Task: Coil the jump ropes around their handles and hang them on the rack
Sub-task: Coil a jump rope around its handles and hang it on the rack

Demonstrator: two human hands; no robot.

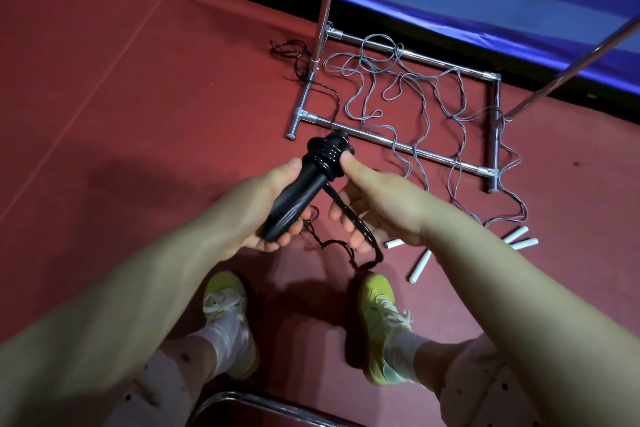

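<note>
Winding is underway: the left hand (266, 218) is clamping the black handles (304, 191) while the right hand (374, 204) is pinching the black rope (349, 218). Slackening that rope is risking the coils (329, 152) slipping off above the floor (138, 97).

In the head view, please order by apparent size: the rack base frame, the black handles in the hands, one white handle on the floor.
1. rack base frame
2. black handles, though being nearer the camera enlarges them
3. white handle
</note>
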